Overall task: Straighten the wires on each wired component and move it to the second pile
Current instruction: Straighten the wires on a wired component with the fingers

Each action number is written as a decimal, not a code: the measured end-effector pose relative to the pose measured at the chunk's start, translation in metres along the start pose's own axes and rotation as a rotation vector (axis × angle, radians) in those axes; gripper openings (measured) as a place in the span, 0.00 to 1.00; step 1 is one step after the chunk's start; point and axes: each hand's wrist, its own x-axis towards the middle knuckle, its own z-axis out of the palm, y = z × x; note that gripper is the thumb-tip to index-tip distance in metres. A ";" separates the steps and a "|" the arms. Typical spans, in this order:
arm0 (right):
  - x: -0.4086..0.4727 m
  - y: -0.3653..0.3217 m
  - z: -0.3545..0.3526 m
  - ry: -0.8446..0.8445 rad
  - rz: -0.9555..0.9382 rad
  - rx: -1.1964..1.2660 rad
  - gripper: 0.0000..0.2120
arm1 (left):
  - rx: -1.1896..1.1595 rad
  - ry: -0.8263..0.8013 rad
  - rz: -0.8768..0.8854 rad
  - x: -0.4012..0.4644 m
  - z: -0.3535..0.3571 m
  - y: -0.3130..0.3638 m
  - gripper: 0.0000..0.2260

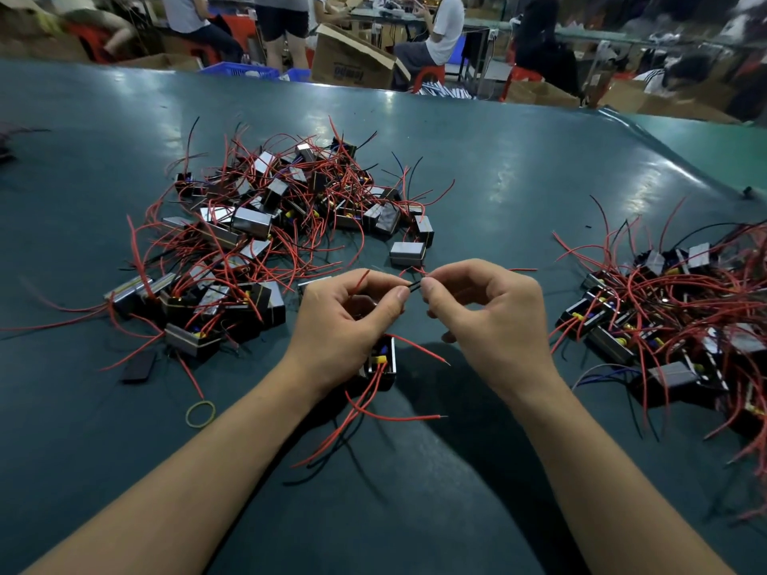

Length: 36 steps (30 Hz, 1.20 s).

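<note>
Black wire [415, 285] runs taut between my two grips: the left hand [352, 321] pinches one end between thumb and forefinger, the right hand [489, 313] pinches the other, fingertips almost touching. The component [381, 361] it belongs to hangs just below the left grip, tucked under the palm, its red wires [373, 412] trailing down towards me over the green worktop [519, 180]. I judge this as mid-straightening, one lead being drawn out. Next I would slide the right grip outward along the wire, then treat the red leads likewise. The unsorted pile [269, 217] lies beyond the left grip; the second pile [672, 317] sits well out past the right grip.
</note>
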 end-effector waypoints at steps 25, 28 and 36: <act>0.001 0.008 0.000 -0.070 -0.305 -0.054 0.01 | 0.057 0.007 0.024 -0.003 -0.001 0.007 0.07; 0.000 0.007 0.000 -0.086 -0.200 0.027 0.01 | 0.050 0.004 0.045 -0.003 -0.001 0.006 0.06; 0.007 0.003 -0.008 -0.189 0.030 0.303 0.06 | 0.119 -0.018 0.152 -0.005 -0.004 0.005 0.05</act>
